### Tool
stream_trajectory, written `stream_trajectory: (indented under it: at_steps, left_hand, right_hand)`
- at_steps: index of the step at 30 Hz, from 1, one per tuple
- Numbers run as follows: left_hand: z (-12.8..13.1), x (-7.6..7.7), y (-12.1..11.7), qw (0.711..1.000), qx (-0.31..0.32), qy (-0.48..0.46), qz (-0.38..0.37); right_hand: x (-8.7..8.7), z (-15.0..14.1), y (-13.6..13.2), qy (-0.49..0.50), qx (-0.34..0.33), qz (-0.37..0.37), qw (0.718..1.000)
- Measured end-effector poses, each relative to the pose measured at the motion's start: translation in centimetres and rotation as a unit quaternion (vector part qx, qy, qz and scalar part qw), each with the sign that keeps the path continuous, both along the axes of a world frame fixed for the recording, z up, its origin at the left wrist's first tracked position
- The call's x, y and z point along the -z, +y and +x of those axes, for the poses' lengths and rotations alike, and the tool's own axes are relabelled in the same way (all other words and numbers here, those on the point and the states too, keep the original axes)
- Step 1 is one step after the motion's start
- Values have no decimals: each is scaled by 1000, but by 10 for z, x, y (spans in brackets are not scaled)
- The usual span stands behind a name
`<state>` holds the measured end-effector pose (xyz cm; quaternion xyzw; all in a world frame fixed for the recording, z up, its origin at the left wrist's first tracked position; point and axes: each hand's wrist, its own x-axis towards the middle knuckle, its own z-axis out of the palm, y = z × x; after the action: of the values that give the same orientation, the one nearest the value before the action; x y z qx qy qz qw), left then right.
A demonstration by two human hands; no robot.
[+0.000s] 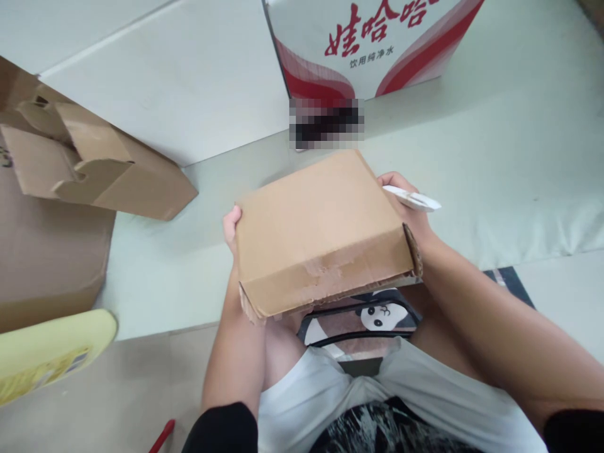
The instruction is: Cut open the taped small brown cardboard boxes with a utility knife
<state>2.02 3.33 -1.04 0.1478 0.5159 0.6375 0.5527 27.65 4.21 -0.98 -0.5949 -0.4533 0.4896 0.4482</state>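
A closed brown cardboard box (316, 214) is held up, tilted, above my lap. Torn tape marks and a ragged flap edge show along its near side. On its left edge my left hand (231, 228) grips the box; only part of the thumb side shows. My right hand (408, 201) clasps the right side, its other fingers hidden behind the box. A slim white object (413, 198) with a tapered end sticks out from this same hand; its exact kind is not clear.
A pale green cloth (519, 157) covers the surface ahead. A white carton with red lettering (377, 50) stands at the back, near a white panel (179, 82). An opened brown carton (127, 170) lies left, above a yellow-green item (56, 346). A red stick-like piece (163, 435) shows below.
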Motion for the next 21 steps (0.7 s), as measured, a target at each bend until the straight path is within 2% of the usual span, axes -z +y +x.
stream_trajectory:
  at_steps: [3,7,16,21]
  left_hand:
    - [0,-2,0,999,34,-2,3]
    - [2,-5,-1,998,49,-4,-25]
    - [4,-9,0,999,12,44,-26]
    - [-1,-4,3,999,29,21,-16]
  right_hand:
    - [1,0,0,-1,0,-7,1000]
    - [1,0,0,4,-3,-10,1000]
    - [-2,0,2,-1,9,-1,1000]
    - [-1,0,3,-1,14,-3,1000]
